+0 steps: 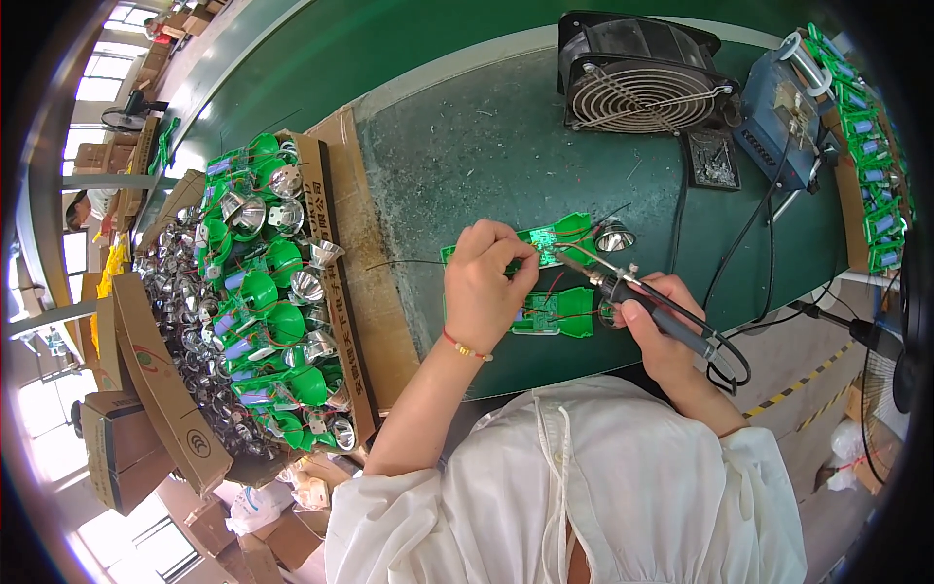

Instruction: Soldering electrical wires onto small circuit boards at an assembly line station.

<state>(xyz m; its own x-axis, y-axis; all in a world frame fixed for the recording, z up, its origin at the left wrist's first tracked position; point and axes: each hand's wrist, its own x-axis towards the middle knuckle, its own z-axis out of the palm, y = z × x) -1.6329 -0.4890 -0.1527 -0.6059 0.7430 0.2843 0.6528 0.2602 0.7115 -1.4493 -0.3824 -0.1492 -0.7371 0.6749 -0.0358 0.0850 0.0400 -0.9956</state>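
My left hand [486, 282] pinches a thin solder wire [409, 262] over a green circuit board [550, 239] on the dark green bench. My right hand [662, 326] grips a black soldering iron [642, 297], its tip touching the board close to my left fingers. A silver reflector cup [614, 236] hangs off the board's right end by red wires. A second green plastic piece [564, 313] lies just below, between my hands.
A cardboard box [336, 292] at the left holds several green parts with silver reflectors. A black fan [642, 78] and a blue soldering station [783, 117] stand at the back. More green assemblies [876, 165] line the right edge. Black cables [759, 224] cross the bench.
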